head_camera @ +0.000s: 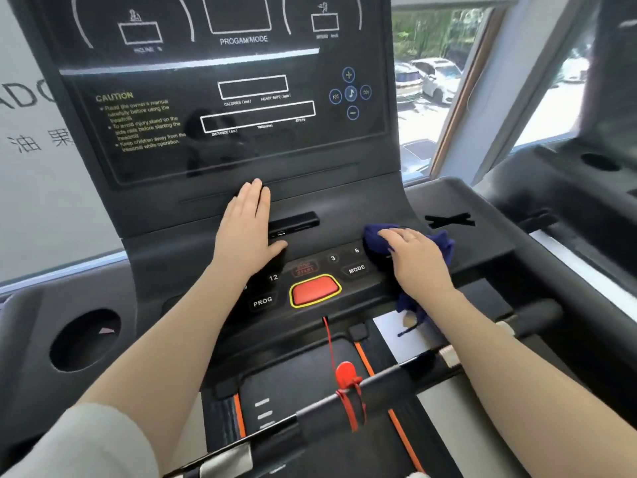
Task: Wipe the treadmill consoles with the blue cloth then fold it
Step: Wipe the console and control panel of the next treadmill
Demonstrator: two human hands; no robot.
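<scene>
Head view: blue cloth [444,243] half-hidden under hand.

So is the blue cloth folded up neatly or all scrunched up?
Scrunched up. The blue cloth bunches unevenly under the right hand, with a loose end hanging off the console edge.

Parked cars [427,81] (beyond window [444,98])

The dark blue cloth [444,243] lies bunched on the right of the black treadmill console [213,215]'s button panel, beside key 6; one end dangles over the front edge.
</scene>
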